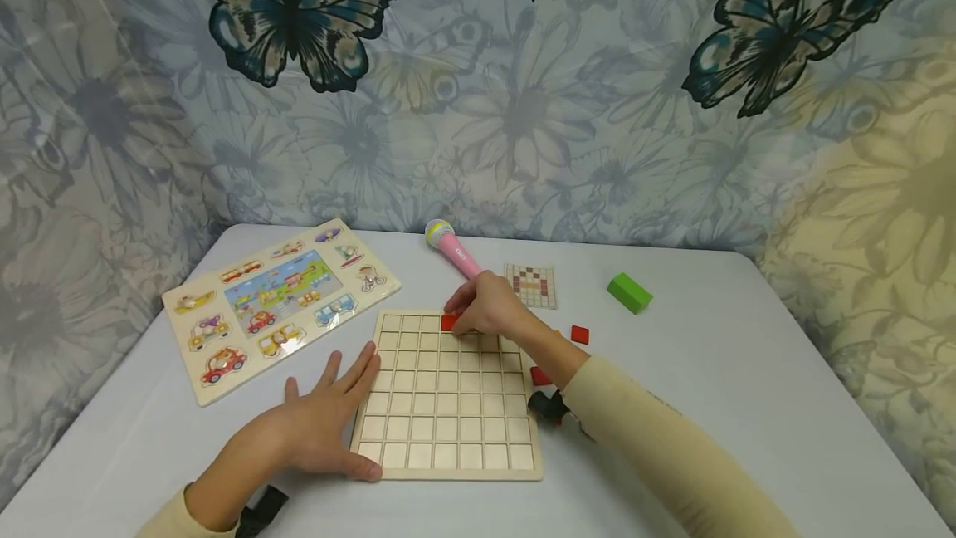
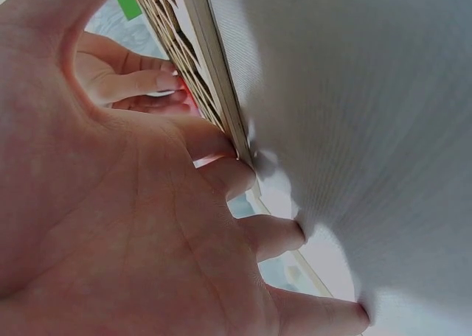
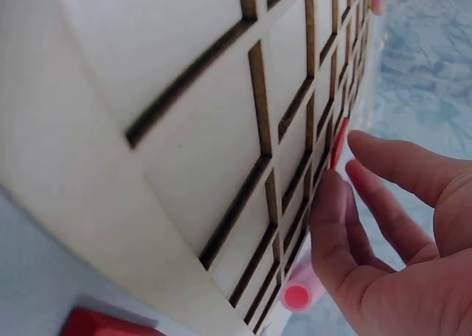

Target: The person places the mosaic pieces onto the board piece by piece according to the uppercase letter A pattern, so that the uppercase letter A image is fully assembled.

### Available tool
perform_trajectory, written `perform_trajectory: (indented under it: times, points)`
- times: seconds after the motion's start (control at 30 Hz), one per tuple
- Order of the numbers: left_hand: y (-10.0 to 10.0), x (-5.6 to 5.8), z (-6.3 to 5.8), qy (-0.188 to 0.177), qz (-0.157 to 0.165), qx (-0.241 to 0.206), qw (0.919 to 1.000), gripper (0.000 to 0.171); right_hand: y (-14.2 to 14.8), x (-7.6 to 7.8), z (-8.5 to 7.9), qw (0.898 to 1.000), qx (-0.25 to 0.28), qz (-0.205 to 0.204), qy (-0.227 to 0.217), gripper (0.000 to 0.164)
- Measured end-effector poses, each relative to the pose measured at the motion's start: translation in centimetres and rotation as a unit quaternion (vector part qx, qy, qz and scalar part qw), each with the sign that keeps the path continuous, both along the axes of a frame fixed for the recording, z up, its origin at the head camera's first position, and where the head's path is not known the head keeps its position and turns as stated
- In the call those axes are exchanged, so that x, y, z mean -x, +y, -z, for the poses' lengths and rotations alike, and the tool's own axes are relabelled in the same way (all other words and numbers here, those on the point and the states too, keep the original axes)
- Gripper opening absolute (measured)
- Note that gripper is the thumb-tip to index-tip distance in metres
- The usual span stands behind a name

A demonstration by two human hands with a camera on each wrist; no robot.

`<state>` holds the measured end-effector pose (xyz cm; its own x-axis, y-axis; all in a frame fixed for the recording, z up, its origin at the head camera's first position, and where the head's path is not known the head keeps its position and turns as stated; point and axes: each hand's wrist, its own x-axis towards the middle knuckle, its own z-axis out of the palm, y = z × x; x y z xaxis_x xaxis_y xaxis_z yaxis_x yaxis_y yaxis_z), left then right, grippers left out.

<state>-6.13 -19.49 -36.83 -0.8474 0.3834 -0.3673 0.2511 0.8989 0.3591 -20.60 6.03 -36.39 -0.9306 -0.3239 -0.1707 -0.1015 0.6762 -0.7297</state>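
A pale wooden grid board (image 1: 436, 382) with square recesses lies on the white table. My right hand (image 1: 490, 306) pinches a small red square tile (image 1: 449, 323) over the board's far row, near its middle. In the right wrist view the tile (image 3: 338, 143) shows edge-on between thumb and fingertips, right at the grid. My left hand (image 1: 323, 424) lies spread along the board's left side, fingertips and thumb at its edge. From the left wrist, the palm (image 2: 140, 218) is seen with the fingers straight, reaching the board edge and the tabletop.
Left of the board lies a picture puzzle (image 1: 212, 295) with vehicles. Behind it are a pink toy microphone (image 1: 457, 252) and a small pattern card (image 1: 532, 286). Loose red tiles (image 1: 579, 335) lie to the right, with a green block (image 1: 630, 293) farther back.
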Motion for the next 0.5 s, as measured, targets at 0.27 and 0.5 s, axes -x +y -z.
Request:
perform_trajectory:
  times: [0.27,0.5]
  points:
    - [0.0,-0.2,-0.1,-0.001,-0.003,-0.001,1.0,0.14,1.5,-1.0,-1.2,0.999,0.037,0.004,-0.019,0.018]
    - [-0.1,-0.2,0.0,0.007,0.002,0.004,1.0,0.141,3.6,-1.8,-2.0,0.998,0.053,0.006,-0.026,0.019]
